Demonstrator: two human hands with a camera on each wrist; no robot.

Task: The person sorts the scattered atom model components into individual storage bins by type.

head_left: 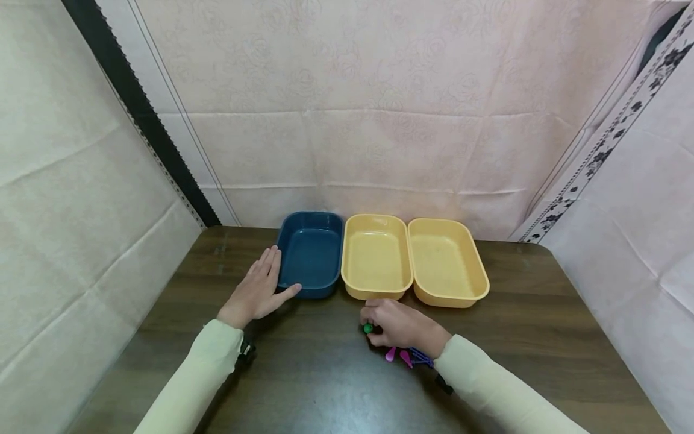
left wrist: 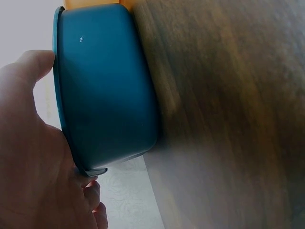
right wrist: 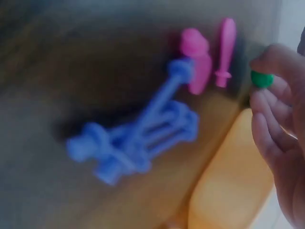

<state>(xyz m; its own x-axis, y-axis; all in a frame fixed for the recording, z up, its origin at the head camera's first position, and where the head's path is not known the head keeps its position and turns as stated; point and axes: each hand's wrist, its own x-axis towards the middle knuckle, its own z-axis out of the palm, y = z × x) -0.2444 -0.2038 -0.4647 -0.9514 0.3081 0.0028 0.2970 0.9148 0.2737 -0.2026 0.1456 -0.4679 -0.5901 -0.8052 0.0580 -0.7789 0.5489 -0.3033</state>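
Three tubs stand side by side along the far edge of my worktop: blue tub, middle yellow tub, right yellow tub. Near-edge wood lies open, save blue and pink plastic pieces centrally.

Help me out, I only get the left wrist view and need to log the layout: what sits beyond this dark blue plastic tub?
Observer: Two yellow plastic tubs stand in a row right of the dark blue plastic tub, on the dark wooden table.
Operator: Where is the other hand?
Observer: The right hand rests on the table in front of the yellow tubs, pinching a small green plastic piece.
Operator: Anything else near it?
Observer: Beside that hand lie pink plastic pieces and blue plastic pieces.
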